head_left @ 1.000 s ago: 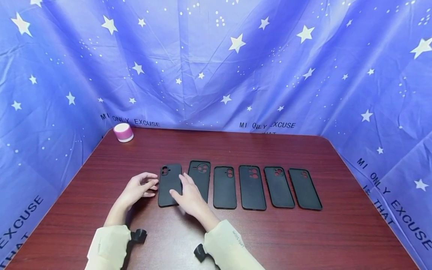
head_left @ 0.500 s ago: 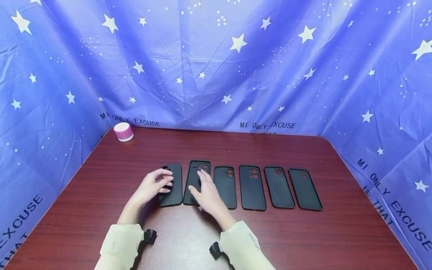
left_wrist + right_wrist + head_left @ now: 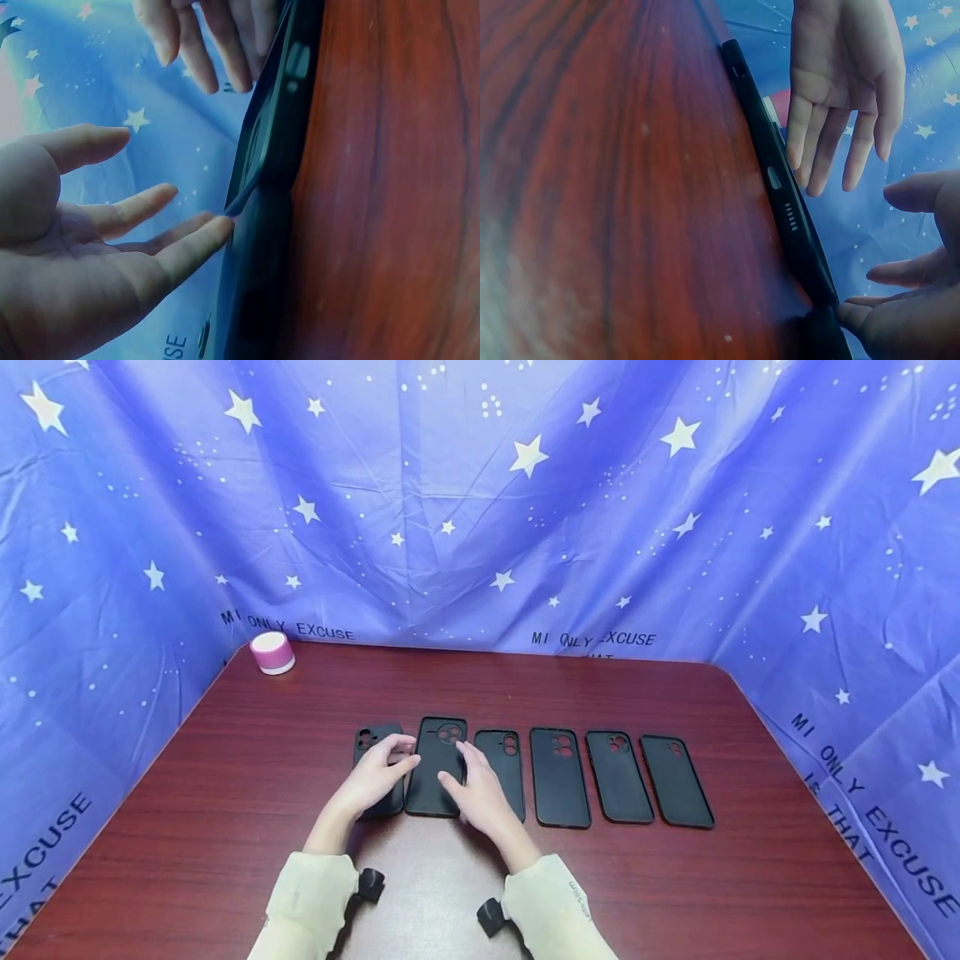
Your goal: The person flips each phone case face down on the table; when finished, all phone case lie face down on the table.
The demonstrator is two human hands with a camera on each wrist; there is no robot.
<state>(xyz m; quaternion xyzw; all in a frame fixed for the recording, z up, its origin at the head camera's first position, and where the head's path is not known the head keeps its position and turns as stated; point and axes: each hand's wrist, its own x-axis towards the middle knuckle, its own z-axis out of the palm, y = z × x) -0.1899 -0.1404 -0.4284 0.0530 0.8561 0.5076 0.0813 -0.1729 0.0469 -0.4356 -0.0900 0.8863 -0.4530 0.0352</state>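
Observation:
Several black phone cases lie in a row on the table. My left hand (image 3: 375, 777) is over the leftmost case (image 3: 367, 745), its fingertips right at the left edge of the second case (image 3: 433, 777), which has a round camera ring. On the other side, my right hand (image 3: 482, 792) overlaps the third case (image 3: 504, 747), fingertips at the second case's right edge. In the left wrist view, relaxed fingers of the left hand (image 3: 97, 255) reach a case's side (image 3: 285, 142). The right wrist view has the right hand's (image 3: 911, 300) fingertips low at a case edge (image 3: 776, 180).
Farther right in the row lie the fourth case (image 3: 559, 781), the fifth case (image 3: 619, 781) and the rightmost case (image 3: 677, 785). A pink and white round jar (image 3: 273, 653) stands at the table's back left corner. A starry blue curtain (image 3: 465, 468) hangs behind the table (image 3: 637, 893).
Both hands have moved right, from beside the leftmost case to either side of the second one. The leftmost case is left lying; the second case shifted slightly at most.

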